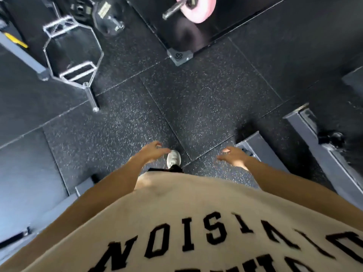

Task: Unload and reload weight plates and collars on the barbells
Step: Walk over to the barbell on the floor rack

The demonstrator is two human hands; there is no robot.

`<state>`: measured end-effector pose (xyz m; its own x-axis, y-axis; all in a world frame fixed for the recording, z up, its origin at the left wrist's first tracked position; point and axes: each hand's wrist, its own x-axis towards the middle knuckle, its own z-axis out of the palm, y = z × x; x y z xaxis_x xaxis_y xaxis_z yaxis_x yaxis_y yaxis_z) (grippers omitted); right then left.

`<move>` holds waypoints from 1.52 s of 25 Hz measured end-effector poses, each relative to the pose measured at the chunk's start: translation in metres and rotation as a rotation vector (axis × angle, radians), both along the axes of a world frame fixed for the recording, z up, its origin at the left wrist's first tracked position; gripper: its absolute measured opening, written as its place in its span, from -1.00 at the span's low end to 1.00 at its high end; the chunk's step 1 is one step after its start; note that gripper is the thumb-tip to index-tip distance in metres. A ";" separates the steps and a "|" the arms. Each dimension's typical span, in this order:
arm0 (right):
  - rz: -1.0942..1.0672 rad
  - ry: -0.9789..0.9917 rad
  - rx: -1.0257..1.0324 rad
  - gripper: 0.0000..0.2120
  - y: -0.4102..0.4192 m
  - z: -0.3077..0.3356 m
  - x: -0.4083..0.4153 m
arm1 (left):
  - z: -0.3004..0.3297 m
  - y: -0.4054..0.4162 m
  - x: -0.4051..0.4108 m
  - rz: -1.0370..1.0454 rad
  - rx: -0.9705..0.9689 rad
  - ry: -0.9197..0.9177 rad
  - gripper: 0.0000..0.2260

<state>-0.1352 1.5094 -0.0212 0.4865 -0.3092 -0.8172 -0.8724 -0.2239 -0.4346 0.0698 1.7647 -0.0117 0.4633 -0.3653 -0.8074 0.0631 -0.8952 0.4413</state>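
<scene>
Head view, looking straight down the tan shirt [196, 222] at speckled black floor [206, 99]. Landmark: the white shoe [173, 158], just past the shirt hem.

Left hand [152, 152]: forearm bare, reaching forward from the shirt, hand just left of the shoe and partly over its edge. Fingers loosely curled and spread, thumb side toward the shoe. Holds nothing.

Right hand [234, 156]: well right of the shoe, forearm angled in from the right. Fingers relaxed, slightly bent, pointing left toward the shoe. Holds nothing. It hangs above the floor, in front of a grey steel beam [261, 148].

Pink plate [196, 8]: far ahead of the shoe, at the top edge, on a barbell sleeve [173, 10] whose bare end sticks out to the left. It stands over a dark glossy platform [192, 32] with a grey corner cap [179, 55]. Whether a collar sits on it I cannot tell; that part is blurred.

Hex bar [73, 50]: far ahead and left of the shoe, lying flat, its unloaded sleeve pointing back toward the person. A second grey beam [322, 142] lies further right of the shoe.
</scene>
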 end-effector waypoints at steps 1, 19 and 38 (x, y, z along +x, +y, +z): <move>-0.048 -0.007 0.001 -0.33 -0.018 0.003 0.024 | 0.004 -0.028 0.035 -0.077 0.004 0.013 -0.41; -0.623 -0.043 -0.046 -0.35 -0.504 0.013 0.304 | 0.019 -0.629 0.405 -0.584 0.006 -0.087 -0.40; -1.055 0.076 -0.105 -0.34 -1.045 0.009 0.430 | 0.012 -1.327 0.562 -1.121 0.056 -0.037 -0.33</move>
<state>0.2947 0.4644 -0.0127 -0.1202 -0.6153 -0.7791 -0.6710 0.6287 -0.3930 0.6323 0.4378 0.0002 -0.0803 -0.5542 -0.8285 -0.8030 -0.4565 0.3831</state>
